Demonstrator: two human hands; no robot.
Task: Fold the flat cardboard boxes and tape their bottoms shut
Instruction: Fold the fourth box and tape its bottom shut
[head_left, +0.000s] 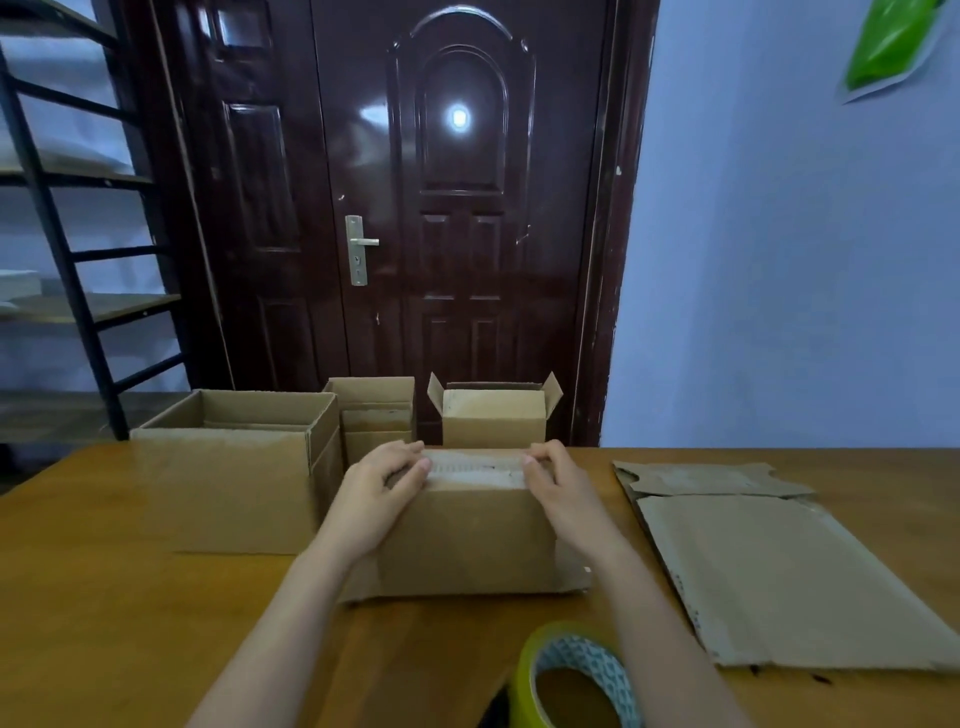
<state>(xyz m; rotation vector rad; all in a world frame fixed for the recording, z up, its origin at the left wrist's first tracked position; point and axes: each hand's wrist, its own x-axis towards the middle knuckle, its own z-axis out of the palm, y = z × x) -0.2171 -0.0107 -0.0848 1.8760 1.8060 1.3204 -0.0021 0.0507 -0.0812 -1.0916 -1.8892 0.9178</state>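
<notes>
A small cardboard box (467, 540) stands bottom-up in the middle of the wooden table (130, 623), with a strip of clear tape along its top seam. My left hand (384, 488) rests on the box's top left edge, fingers curled over it. My right hand (558, 483) presses on the top right edge. A roll of yellow tape (571, 675) stands on the table near me. A stack of flat cardboard boxes (769, 577) lies to the right.
A large open box (234, 488) stands to the left. Two smaller folded boxes (376, 415) (493, 415) stand behind at the table's far edge. A dark door, a black metal shelf at the left and a blue wall lie beyond.
</notes>
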